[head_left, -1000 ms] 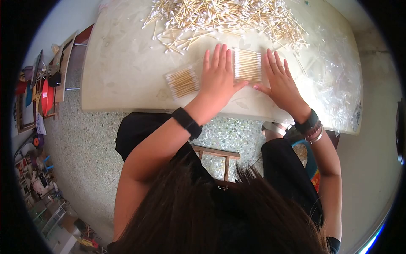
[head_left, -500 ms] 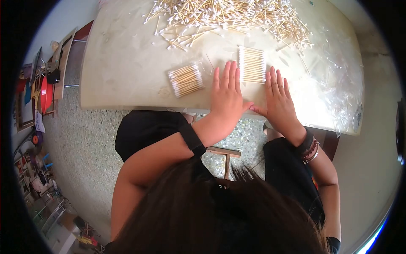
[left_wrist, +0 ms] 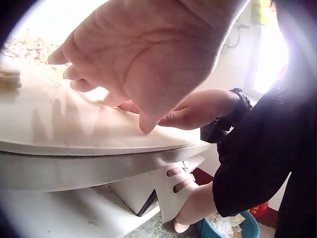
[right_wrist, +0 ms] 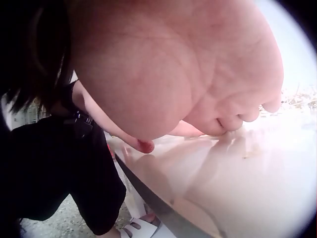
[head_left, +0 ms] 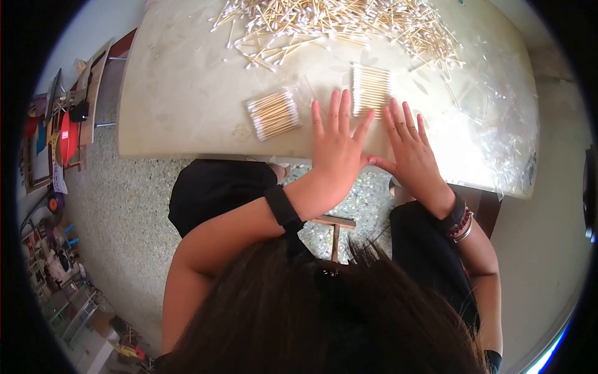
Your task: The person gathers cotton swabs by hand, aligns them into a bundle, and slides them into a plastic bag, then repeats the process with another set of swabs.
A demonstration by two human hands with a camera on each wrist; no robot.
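In the head view a neat row of cotton swabs (head_left: 372, 86) lies on the table, sticks running crosswise. My left hand (head_left: 336, 146) is at its near left, fingers straight and spread, the index fingertip right at the row's near end. At the near right, my right hand (head_left: 412, 149) has straight fingers, fingertips close by the row's near right corner. The thumbs meet or overlap near the table edge. Left of my left hand lies a clear packet of cotton swabs (head_left: 274, 116). Both wrist views show the palms, left hand (left_wrist: 133, 59) and right hand (right_wrist: 188, 69), facing the tabletop.
A large loose pile of cotton swabs (head_left: 336, 25) spreads across the far side of the table (head_left: 180, 93). Crumpled clear plastic bags (head_left: 498, 131) cover the right end. Below the table stands a blue bin (left_wrist: 252, 228) with litter inside.
Both hands have drawn back toward the table's near edge, off the row's sides. In the last half second my left index finger has swung right, to the row's near end.
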